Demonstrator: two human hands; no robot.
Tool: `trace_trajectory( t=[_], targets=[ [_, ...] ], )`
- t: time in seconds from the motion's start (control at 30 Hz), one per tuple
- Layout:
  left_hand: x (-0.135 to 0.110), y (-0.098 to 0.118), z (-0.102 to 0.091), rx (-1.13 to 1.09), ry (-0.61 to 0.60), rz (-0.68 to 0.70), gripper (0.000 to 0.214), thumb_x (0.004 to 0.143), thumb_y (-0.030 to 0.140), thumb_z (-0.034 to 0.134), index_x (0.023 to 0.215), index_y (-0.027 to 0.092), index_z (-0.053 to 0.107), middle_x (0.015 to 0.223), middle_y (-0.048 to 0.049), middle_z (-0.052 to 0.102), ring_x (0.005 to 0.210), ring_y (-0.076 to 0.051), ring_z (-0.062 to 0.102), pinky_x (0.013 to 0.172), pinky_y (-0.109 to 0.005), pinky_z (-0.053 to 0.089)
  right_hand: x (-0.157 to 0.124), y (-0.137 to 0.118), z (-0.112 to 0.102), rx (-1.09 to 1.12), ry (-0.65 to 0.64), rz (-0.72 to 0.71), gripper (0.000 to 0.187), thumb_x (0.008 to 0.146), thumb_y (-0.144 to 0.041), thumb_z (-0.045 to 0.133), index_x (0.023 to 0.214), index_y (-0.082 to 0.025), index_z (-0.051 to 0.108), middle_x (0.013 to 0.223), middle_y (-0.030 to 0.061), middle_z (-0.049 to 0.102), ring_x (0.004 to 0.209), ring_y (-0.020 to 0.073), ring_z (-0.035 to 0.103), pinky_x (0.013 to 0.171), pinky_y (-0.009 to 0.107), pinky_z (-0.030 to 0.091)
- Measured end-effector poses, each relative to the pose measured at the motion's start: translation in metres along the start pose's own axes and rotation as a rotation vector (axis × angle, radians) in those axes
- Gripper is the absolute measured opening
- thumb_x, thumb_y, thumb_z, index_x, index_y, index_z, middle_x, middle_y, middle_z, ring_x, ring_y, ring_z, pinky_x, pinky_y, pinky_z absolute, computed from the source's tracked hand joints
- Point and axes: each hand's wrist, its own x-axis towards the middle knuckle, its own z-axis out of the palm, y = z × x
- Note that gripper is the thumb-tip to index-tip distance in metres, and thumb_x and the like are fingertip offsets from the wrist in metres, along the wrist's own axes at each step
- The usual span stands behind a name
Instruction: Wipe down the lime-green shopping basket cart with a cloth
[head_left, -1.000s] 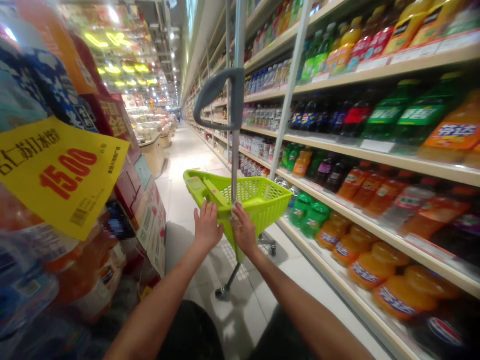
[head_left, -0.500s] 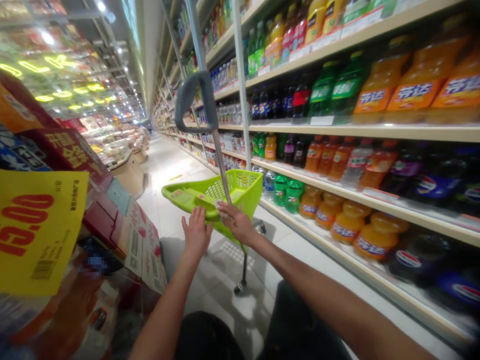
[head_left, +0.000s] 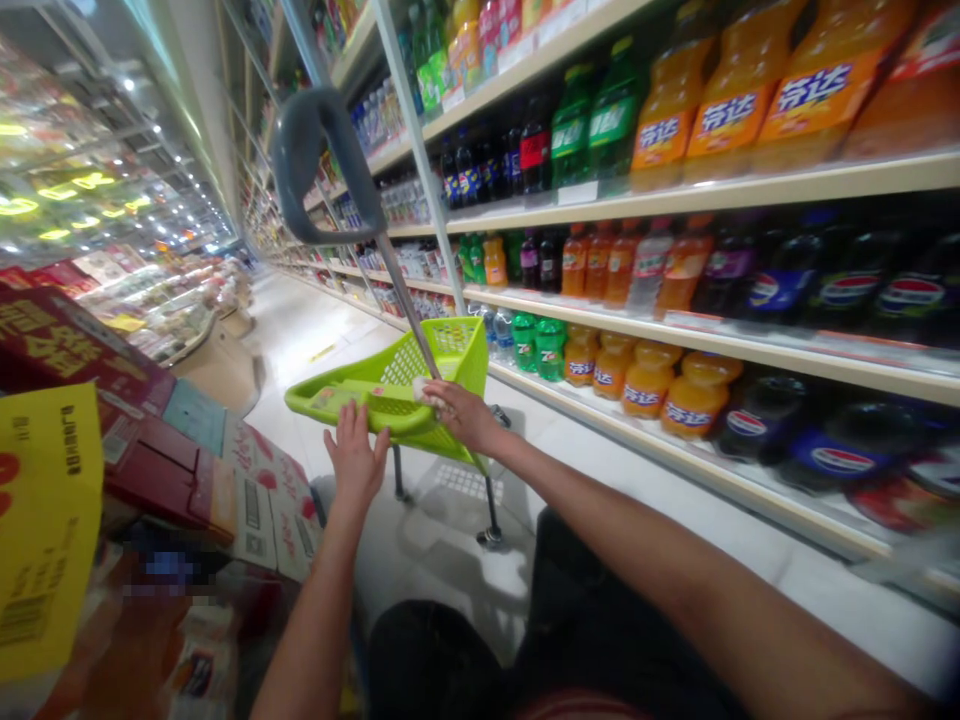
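A lime-green wheeled shopping basket (head_left: 450, 350) stands on the aisle floor in front of me, with a metal pole rising to a grey pull handle (head_left: 300, 160). My left hand (head_left: 354, 462) rests on the basket's near rim with its fingers stretched forward. My right hand (head_left: 459, 412) is closed at the base of the pole, pressing a small white cloth or tissue (head_left: 424, 393) against the rim. The basket's inside looks bare as far as I can see.
Long shelves (head_left: 675, 335) of soda and juice bottles run along the right. On the left stand stacked red cartons (head_left: 135, 440) with a yellow price sign (head_left: 45, 520). The white tiled aisle (head_left: 307, 330) stretches ahead toward lit displays.
My view has swung to the right and the basket has turned and shifted left. My left hand has slid along the rim; my right hand stays at the pole's base.
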Motion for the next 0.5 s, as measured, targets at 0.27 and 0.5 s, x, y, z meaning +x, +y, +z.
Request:
trace_trajectory(
  t=[0.27, 0.5],
  targets=[
    [0.004, 0.015, -0.004, 0.108, -0.067, 0.005, 0.044, 0.088, 0.041, 0.037, 0.126, 0.022, 0.048, 0.137, -0.0118, 0.045, 0.126, -0.027, 0.039, 0.103, -0.057, 0.021, 0.003, -0.034, -0.009, 0.006, 0.036, 0.046, 0.044, 0.074, -0.004, 0.045, 0.112, -0.021, 0.057, 0.119, 0.0039, 0.06, 0.111, 0.0155, 0.055, 0.096, 0.032, 0.044],
    [0.001, 0.029, -0.002, 0.072, -0.001, -0.003, 0.046, 0.087, 0.043, 0.04, 0.125, 0.018, 0.048, 0.133, -0.0138, 0.048, 0.123, -0.028, 0.042, 0.102, -0.054, 0.024, -0.008, -0.027, -0.016, -0.083, -0.002, -0.017, 0.044, 0.074, -0.005, 0.047, 0.115, -0.017, 0.056, 0.124, 0.0087, 0.056, 0.118, 0.0185, 0.049, 0.099, 0.036, 0.043]
  ],
)
